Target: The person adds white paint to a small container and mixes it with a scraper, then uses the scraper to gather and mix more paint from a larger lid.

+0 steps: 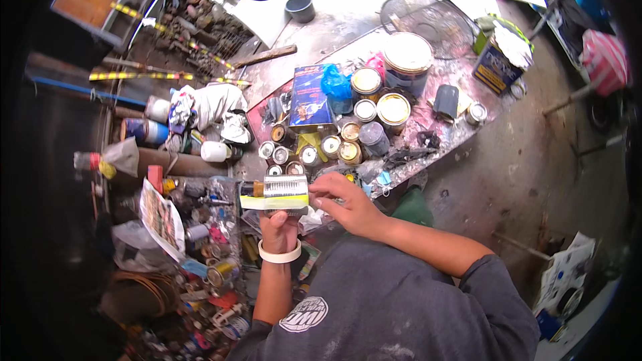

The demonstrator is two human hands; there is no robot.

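Observation:
My left hand (276, 227), with a pale band at the wrist, grips a small pale rectangular object (285, 188) with a bright yellow stripe and a dark-and-brown part at its left end; whether this is one thing or two I cannot tell. My right hand (338, 200) is at its right end, fingers loosely bent and apart, thumb below them; whether the fingertips touch it I cannot tell. Just beyond both hands, small open tins (309, 155) and larger paint cans (393, 108) crowd a paint-stained board (455, 127).
A blue box (311, 93), blue plastic bag (336, 81), round mesh guard (424, 23) and upright rectangular can (498, 63) stand farther back. Left are white rags (207, 103), pipes (127, 77) and piled tins and scraps (217, 274). A striped bag (602, 60) hangs at right.

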